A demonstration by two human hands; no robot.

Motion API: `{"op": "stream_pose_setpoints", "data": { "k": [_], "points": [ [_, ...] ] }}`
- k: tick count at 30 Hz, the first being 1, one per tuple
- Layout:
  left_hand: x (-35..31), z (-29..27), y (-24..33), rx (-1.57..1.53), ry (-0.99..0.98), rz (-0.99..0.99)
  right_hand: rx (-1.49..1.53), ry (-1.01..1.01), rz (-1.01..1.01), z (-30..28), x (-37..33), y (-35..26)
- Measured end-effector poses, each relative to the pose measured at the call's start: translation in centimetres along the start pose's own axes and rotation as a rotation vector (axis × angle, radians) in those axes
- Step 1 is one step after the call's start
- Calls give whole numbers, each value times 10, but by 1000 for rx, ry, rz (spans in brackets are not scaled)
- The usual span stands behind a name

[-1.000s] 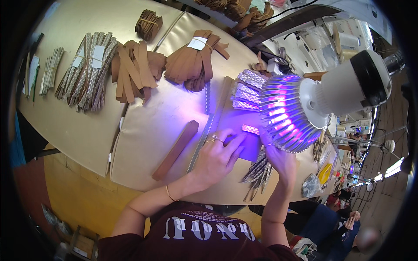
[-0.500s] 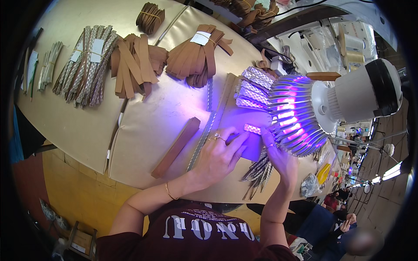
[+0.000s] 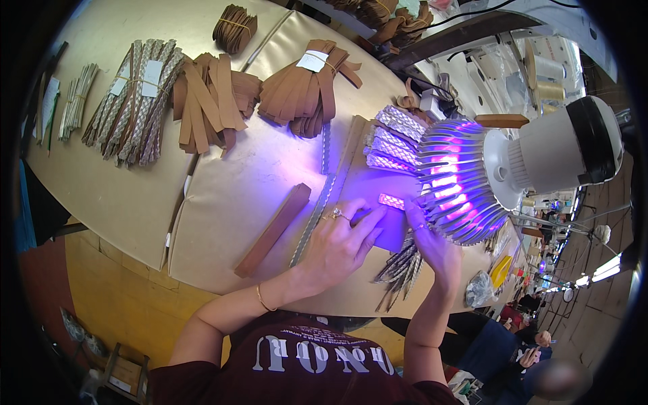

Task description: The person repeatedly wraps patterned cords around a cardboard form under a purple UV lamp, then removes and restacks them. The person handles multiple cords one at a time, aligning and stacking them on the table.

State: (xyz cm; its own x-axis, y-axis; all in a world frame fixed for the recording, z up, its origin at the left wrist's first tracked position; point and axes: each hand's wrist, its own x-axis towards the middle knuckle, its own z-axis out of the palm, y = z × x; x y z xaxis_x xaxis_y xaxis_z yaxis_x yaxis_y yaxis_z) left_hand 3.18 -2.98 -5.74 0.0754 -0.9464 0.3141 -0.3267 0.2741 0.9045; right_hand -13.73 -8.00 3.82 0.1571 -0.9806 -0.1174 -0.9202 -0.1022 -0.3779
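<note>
Under the purple light of a large finned lamp (image 3: 459, 179), a short braided strip (image 3: 391, 201) shows between my hands, over a flat board (image 3: 354, 177). My left hand (image 3: 341, 239) is bent, its fingertips closed at the strip's left end. From the other side, my right hand (image 3: 435, 246) reaches in with its fingertips at the strip's right end, partly hidden by the lamp's rim. Just beyond, several wider braided strips (image 3: 393, 140) lie side by side on the board. A bundle of thin braided strips (image 3: 401, 263) lies beside my right hand.
A brown bar (image 3: 273, 229) lies left of my left hand, beside a long patterned strip (image 3: 314, 219). Farther back on the table (image 3: 223, 223) are bundled brown strips (image 3: 297, 91), loose brown strips (image 3: 209, 101) and braided bundles (image 3: 138, 98). Another person (image 3: 506, 351) is at lower right.
Very little differs. Both hands stay at the braided strip beneath the lamp, and the whole view has shifted slightly.
</note>
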Motion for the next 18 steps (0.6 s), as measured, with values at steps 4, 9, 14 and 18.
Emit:
{"op": "stream_pose_setpoints", "data": {
  "k": [4, 9, 14, 18],
  "points": [
    [0, 0, 0, 6, -1, 1, 27, 37, -36, 1, 2, 3],
    [1, -1, -1, 2, 13, 15, 10, 85, -89, 5, 1, 4],
    [0, -1, -1, -9, -15, -7, -42, 105, -158, 5, 1, 7],
    [0, -1, -1, -67, 47, -25, -5, 76, -177, 4, 2, 8]
  ]
}}
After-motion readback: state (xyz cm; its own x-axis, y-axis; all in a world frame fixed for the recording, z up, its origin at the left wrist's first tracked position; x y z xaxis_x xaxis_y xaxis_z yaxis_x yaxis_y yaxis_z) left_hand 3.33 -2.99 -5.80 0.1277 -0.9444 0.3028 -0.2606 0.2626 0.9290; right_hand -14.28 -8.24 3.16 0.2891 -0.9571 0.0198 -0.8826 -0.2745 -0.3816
